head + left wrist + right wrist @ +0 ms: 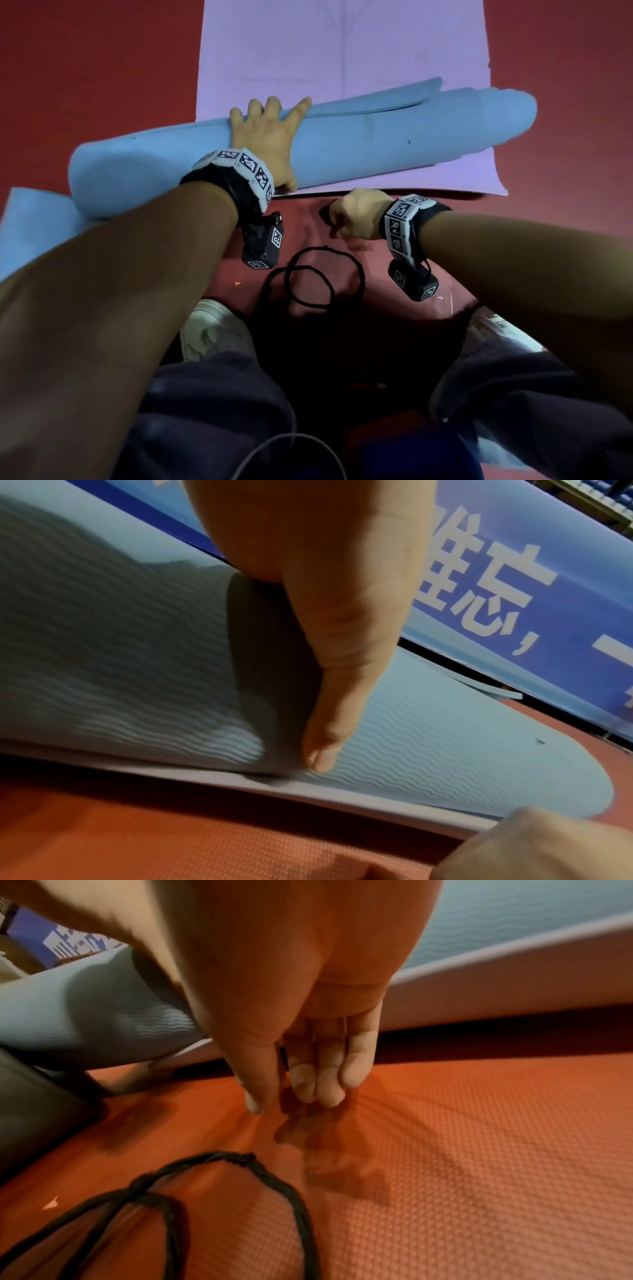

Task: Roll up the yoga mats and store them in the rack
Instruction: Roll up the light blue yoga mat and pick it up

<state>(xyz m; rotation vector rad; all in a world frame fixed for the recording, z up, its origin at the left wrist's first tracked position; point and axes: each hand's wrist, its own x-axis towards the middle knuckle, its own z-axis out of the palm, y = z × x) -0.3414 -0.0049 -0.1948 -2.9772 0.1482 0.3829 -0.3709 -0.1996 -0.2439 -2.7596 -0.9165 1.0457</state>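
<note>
Ribbed blue rolled mat [342, 144] under flat left hand [267, 137].

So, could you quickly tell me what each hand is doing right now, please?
Left hand: open, fingers spread, pressing on the rolled blue mat.
Right hand: fingers curled above the red floor, close to the black loops; whether it holds anything cannot be told.
</note>
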